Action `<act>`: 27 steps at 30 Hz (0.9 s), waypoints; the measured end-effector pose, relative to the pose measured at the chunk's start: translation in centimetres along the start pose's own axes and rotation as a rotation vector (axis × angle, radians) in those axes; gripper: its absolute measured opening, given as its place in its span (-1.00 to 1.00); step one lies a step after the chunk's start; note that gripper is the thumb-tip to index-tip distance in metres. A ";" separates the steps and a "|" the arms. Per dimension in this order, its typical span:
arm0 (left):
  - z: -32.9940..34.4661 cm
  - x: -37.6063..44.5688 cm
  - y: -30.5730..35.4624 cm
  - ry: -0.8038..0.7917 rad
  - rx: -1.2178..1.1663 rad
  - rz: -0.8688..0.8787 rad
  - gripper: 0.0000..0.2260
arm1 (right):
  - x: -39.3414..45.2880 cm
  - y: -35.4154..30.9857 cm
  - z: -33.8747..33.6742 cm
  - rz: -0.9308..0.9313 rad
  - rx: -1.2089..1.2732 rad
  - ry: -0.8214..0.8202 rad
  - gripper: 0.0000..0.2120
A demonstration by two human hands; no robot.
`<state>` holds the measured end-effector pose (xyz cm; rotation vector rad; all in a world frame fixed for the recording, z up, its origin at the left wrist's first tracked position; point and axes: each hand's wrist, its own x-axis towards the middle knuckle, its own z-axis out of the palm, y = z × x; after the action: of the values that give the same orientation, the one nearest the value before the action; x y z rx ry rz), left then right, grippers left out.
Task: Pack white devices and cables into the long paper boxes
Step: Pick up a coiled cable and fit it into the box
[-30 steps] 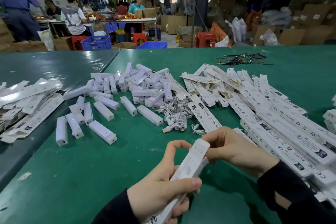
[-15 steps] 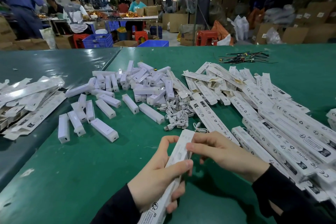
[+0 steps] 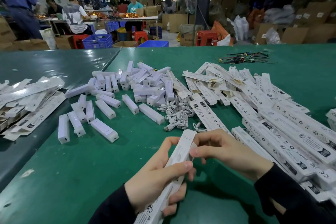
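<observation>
One long paper box (image 3: 179, 158) is gripped above the near counter (image 3: 76, 178) by the left hand (image 3: 156, 182), fingers curled round its middle, while its far end flap is pinched by the right hand (image 3: 227, 151), with white devices (image 3: 127, 94) and cables (image 3: 177, 112) piled beyond.

"CE FC RoHS" on paper boxes (image 3: 283, 123)

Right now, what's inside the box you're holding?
Cannot tell. The box is opaque; the left hand grips its body and the right hand pinches its far end, covering the opening.
</observation>
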<state>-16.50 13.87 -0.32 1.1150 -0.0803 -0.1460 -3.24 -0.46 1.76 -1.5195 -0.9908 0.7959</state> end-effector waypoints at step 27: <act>0.1 0.8 -0.4 0.304 0.155 0.181 -0.62 | 0.3 0.3 1.5 -0.104 0.057 0.338 -0.71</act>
<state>-15.72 13.53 -0.62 1.2668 0.0809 0.1946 -4.41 0.43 1.25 -1.4800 -0.7806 0.4689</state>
